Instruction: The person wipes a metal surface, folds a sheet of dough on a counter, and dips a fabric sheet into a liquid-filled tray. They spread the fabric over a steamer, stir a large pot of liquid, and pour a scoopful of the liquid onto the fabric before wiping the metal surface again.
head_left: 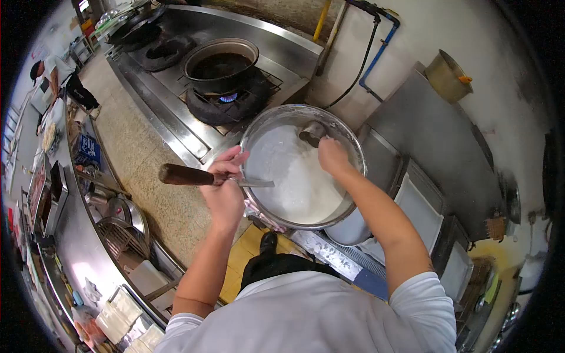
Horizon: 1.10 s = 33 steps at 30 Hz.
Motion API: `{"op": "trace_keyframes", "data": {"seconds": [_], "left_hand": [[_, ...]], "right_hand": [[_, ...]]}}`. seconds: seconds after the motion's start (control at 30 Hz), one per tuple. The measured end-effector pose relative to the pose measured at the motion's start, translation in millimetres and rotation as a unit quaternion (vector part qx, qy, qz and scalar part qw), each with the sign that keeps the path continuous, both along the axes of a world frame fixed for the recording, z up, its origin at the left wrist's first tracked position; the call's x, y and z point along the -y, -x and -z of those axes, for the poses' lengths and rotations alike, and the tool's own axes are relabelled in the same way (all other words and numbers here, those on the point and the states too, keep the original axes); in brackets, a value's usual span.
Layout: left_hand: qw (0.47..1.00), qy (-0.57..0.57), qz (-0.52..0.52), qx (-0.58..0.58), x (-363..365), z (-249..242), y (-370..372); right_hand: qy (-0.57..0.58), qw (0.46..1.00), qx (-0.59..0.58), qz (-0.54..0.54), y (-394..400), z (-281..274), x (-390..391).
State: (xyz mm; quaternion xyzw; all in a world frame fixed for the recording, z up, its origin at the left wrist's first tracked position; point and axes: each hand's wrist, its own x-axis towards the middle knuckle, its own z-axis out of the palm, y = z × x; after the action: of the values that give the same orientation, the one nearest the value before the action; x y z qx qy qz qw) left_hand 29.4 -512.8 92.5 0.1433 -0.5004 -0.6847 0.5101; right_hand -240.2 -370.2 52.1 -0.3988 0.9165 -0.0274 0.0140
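Note:
A large round metal pot point(358, 191) stands in front of me, with white liquid point(288, 170) inside. My left hand point(226, 191) is at its left rim, closed round a wooden-handled metal tool point(183, 175). The handle points left; the metal end reaches over the rim above the liquid. Inside the pot's far right side, my right hand point(333, 155) grips a small metal cup point(313, 132), its mouth tilted to the left near the liquid's edge.
Beyond the pot is a steel stove point(176, 109), where a pan of dark liquid point(220, 62) sits over a blue flame. A brass-coloured pot point(447, 76) stands by the right wall. Steel worktops point(88, 235) run along the left. Another person point(62, 76) stands at the far left.

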Motion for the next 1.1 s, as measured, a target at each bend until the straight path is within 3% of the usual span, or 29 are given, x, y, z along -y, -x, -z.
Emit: {"op": "trace_keyframes", "data": {"seconds": [0.2,0.3,0.47,0.6,0.7,0.83,0.93,1.1], "left_hand": [[0.996,0.035,0.007,0.078,-21.6,-6.0,-3.1],[0.995,0.053,-0.006,0.087,-20.2,8.0,-0.8],[0.993,0.066,0.006,0.095,-19.5,22.5,-0.5],[0.985,0.098,-0.026,0.136,-22.9,34.7,-0.3],[0.954,0.165,-0.098,0.229,-30.3,47.6,-11.4],[0.954,-0.021,-0.047,0.295,-62.8,54.4,-48.6],[0.959,-0.103,0.044,0.26,-98.1,42.6,-66.8],[0.949,-0.078,0.192,0.239,-167.2,40.5,-52.9]], "right_hand": [[-0.01,0.999,0.005,-0.035,-2.8,32.8,19.7],[-0.069,0.993,0.098,-0.017,-18.2,21.6,25.4],[-0.022,0.979,0.188,0.081,-16.5,51.7,24.6],[0.06,0.954,0.264,0.129,-19.7,39.3,6.9],[0.033,0.926,0.361,0.109,-16.0,3.7,-11.6],[0.092,0.898,0.416,0.111,-23.4,-40.1,-49.1],[0.147,0.869,0.452,0.138,-34.4,-82.4,-84.4],[0.18,0.86,0.465,0.113,-23.6,-109.7,-169.5]]}}
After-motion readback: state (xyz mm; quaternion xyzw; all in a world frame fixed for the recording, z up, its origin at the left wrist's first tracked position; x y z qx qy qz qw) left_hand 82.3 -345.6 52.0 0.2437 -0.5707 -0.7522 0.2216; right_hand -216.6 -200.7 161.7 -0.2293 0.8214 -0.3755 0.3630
